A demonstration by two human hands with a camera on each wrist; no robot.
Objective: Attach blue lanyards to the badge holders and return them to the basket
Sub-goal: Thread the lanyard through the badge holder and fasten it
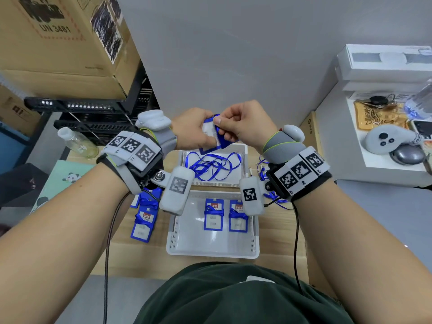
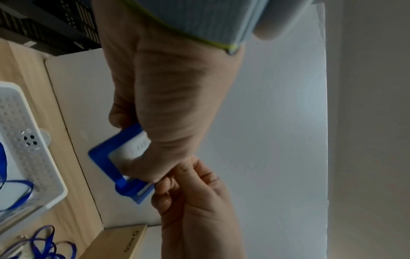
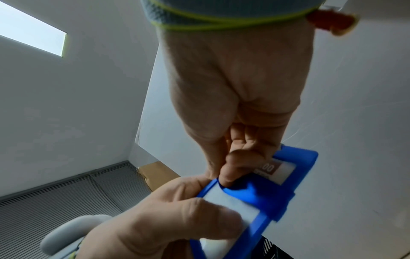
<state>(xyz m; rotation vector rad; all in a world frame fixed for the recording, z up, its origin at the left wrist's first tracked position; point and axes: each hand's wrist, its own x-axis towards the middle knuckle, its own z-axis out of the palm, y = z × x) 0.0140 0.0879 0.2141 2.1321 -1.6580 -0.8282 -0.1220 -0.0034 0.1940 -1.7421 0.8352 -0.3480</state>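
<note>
Above the far basket (image 1: pixel 244 157) both hands hold one blue-framed badge holder (image 1: pixel 208 131) (image 2: pixel 104 155) (image 3: pixel 298 177) in the air. My left hand (image 1: pixel 196 134) (image 2: pixel 173 108) (image 3: pixel 168 215) grips its side, thumb on the white insert. My right hand (image 1: pixel 228 123) (image 2: pixel 195 201) (image 3: pixel 235 168) pinches a blue lanyard (image 1: pixel 222 140) (image 3: pixel 255 194) at the holder's top end; the band lies across the holder. Loose blue lanyards (image 1: pixel 214 166) lie tangled in the far basket. The near white basket (image 1: pixel 174 232) holds two badge holders (image 1: pixel 214 217) wrapped in lanyards.
More badge holders (image 1: pixel 143 220) lie on the wooden table left of the near basket, and lanyards (image 1: pixel 272 196) lie at its right. A clear bottle (image 1: pixel 77 142) and black crates (image 1: pixel 100 122) stand at the left. A white shelf (image 1: pixel 378 164) with a controller is at the right.
</note>
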